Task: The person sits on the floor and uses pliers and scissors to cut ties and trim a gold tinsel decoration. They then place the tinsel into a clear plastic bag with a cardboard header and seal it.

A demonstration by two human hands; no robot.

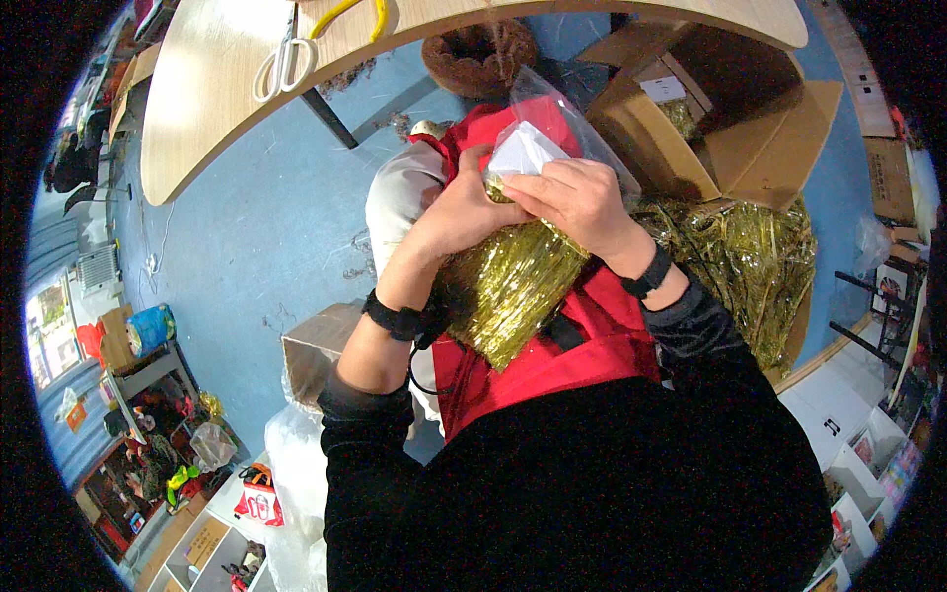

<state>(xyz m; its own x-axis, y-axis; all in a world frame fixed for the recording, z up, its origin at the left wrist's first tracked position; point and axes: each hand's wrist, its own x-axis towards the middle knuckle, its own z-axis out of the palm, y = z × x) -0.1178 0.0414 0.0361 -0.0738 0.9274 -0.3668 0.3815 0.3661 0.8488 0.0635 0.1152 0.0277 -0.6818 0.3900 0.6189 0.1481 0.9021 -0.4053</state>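
Note:
A folded bundle of gold metallic foil fringe [529,277] hangs over my lap, its loose strands pointing toward my body. My left hand [466,211] grips its upper left side, with the thumb across the front. With fingers and thumb pinched together, my right hand [573,196] holds the top edge, where a white card or paper [524,150] meets the foil. Clear plastic film [584,137] surrounds the white piece and spreads out beyond my right hand. Underneath lies a red apron [607,318]. My fingers hide part of the bundle's top.
Ahead, a curved wooden table [214,96] holds white-handled scissors [285,70] and a yellow-handled tool [381,18]. An open cardboard box [777,144] stands front right, near heaped gold fringe [755,274]. A brown fluffy round item [473,70] sits under the table. Another carton [314,351] is at left.

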